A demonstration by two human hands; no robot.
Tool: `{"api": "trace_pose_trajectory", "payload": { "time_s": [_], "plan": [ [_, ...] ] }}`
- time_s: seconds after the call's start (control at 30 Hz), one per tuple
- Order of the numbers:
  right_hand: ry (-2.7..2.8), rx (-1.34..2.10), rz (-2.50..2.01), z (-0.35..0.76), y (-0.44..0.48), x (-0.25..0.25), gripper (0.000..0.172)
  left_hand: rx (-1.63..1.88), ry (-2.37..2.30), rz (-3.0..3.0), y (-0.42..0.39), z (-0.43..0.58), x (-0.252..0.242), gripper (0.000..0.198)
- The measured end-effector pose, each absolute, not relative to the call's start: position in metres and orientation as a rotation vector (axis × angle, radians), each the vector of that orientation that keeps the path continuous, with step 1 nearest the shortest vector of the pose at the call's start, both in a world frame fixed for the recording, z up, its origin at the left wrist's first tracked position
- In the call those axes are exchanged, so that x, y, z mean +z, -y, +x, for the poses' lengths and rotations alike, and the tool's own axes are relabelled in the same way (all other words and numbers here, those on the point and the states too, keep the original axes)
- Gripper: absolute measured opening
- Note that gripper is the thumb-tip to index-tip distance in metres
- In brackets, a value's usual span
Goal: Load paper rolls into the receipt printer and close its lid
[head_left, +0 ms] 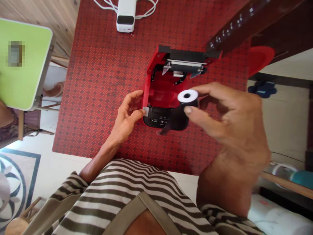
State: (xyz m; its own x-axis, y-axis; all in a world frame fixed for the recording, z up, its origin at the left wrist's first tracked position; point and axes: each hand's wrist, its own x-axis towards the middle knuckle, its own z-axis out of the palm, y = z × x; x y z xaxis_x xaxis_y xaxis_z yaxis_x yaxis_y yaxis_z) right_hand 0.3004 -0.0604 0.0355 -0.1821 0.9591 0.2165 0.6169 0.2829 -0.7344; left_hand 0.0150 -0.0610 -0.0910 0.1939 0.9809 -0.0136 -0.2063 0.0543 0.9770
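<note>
A red and black device [146, 89] stands on the red patterned table with its lid raised, showing a red hollow inside. My left hand [126, 119] grips its left side, thumb on the front corner by a small grey sticker and fingers along the outer wall. Pinched between the thumb and fingers of my right hand [227, 117] is a small roll [187, 96] with a white end, a dark hole in its middle and a loose dark strip hanging down. The roll is above the front right of the device and hides part of its black panel.
The table [102, 71] has a white power bank [126, 19] with white cables at its far edge. A glossy dark brown post [237, 27] slants in at the upper right, near a red stool [261, 58]. A green table [26, 75] stands left, with part of a person beside it.
</note>
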Motion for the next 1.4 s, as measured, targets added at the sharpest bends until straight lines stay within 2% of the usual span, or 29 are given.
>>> {"api": "trace_pose_trajectory", "payload": {
  "time_s": [0.07, 0.2, 0.37, 0.5, 0.57, 0.63, 0.83, 1.03, 1.3, 1.4],
  "plan": [
    [1.573, 0.892, -1.405, 0.312, 0.071, 0.023, 0.018, 1.163, -0.927, 1.105, 0.059, 0.015, -0.093, 0.064],
    [1.077, 1.221, -1.306, 0.329, 0.088, -0.012, 0.043, 1.192, -0.915, 1.118, 0.056, 0.014, -0.095, 0.065],
    [0.83, 1.328, -1.317, 0.333, 0.114, -0.039, 0.049, 1.215, -0.946, 1.158, 0.053, 0.012, -0.099, 0.065],
    [0.765, 1.383, -1.327, 0.332, 0.132, -0.05, 0.063, 1.204, -0.951, 1.161, 0.05, 0.011, -0.099, 0.068],
    [0.778, 1.369, -1.346, 0.332, 0.138, -0.055, 0.066, 1.203, -0.937, 1.154, 0.048, 0.01, -0.098, 0.068],
    [0.799, 1.319, -1.384, 0.333, 0.141, -0.06, 0.06, 1.203, -0.933, 1.149, 0.048, 0.01, -0.096, 0.067],
    [0.961, 0.774, -1.663, 0.33, 0.149, -0.075, 0.041, 1.184, -0.944, 1.154, 0.047, 0.009, -0.096, 0.069],
    [1.342, 0.693, -1.732, 0.313, 0.157, -0.083, 0.029, 1.163, -0.954, 1.205, 0.047, 0.007, -0.097, 0.069],
    [1.503, 0.634, -1.643, 0.306, 0.143, -0.085, 0.044, 1.176, -0.942, 1.244, 0.046, 0.006, -0.1, 0.068],
    [1.53, 0.67, -1.642, 0.311, 0.143, -0.086, 0.055, 1.184, -0.941, 1.23, 0.046, 0.006, -0.099, 0.068]
  ]
}}
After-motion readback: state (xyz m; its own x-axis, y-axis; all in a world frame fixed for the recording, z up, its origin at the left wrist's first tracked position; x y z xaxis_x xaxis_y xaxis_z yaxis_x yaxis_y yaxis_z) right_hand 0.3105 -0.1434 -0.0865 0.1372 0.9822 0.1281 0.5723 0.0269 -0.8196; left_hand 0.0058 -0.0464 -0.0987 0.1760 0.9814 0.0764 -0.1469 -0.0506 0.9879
